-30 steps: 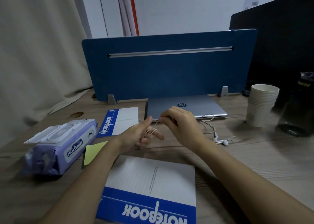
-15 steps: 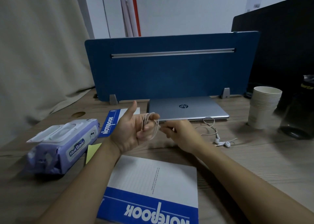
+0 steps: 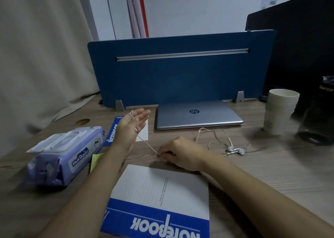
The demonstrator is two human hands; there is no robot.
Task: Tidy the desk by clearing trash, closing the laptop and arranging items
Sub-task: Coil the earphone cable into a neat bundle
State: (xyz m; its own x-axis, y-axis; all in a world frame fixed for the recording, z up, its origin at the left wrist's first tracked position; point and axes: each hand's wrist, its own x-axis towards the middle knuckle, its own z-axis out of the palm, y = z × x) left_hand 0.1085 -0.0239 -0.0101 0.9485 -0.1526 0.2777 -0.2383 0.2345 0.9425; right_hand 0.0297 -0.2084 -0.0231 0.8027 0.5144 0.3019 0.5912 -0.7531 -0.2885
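White wired earphones (image 3: 235,149) lie on the wooden desk (image 3: 271,174) in front of the closed silver laptop (image 3: 197,114). Their cord (image 3: 207,131) runs left to my hands. My left hand (image 3: 131,127) is raised palm up with straight fingers, and the cord is looped around them. My right hand (image 3: 179,154) rests low on the desk and pinches the cord, which is stretched taut between the two hands. A blue and white notebook (image 3: 159,203) lies close to me, and a second notebook (image 3: 112,134) sits partly hidden behind my left hand.
A pack of wet wipes (image 3: 66,154) lies at the left beside a yellow sticky note (image 3: 95,161). A stack of paper cups (image 3: 279,111) and a dark glass jar (image 3: 318,122) stand at the right. A blue divider panel (image 3: 180,69) closes off the back.
My left hand opened its fingers and lifted away to the back left. My right hand dropped toward the desk, pulling the cord taut. More cord has left the desk.
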